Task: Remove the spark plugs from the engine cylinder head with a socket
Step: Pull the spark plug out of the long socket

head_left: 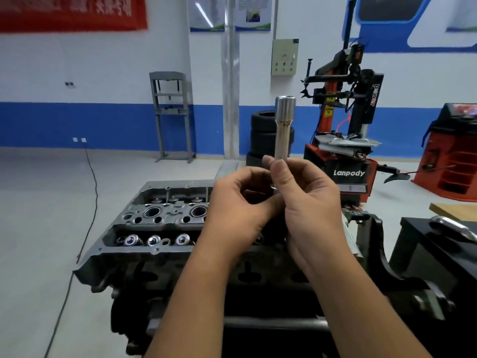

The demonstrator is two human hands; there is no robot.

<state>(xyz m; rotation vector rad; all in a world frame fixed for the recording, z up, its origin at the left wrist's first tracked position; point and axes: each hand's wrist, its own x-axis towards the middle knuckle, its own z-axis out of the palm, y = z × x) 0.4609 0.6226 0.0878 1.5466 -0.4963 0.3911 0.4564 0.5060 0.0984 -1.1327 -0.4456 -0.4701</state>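
- While the socket [284, 127] is held up at frame ctr, its long axis runs near vertical; the wider end points up, the lower end sits inside the grip.
- Right hand [307, 200]: thumb and fingers curled round the socket's lower shank, pinching it upright.
- Left hand [237, 210]: fingers curled toward the socket's bottom end, touching or just beside it; whether it pinches a plug or other part there cannot be told, as the spot is hidden.
- Socket lies above and just beyond both hands, over the rt half of the cylinder head [154, 223].
- Cyl. head sits below, lower-left of ctr; two open plug wells [152, 211] show left of the left hand, others are hidden behind the hands.
- Judgement: next move needs the socket's axis lined up with a well bore; the left hand is nearer the visible wells.
- Beyond: tyre changer [346, 140] at right, stacked tyres [263, 133] behind the socket, shop press [171, 115] upper left of ctr.
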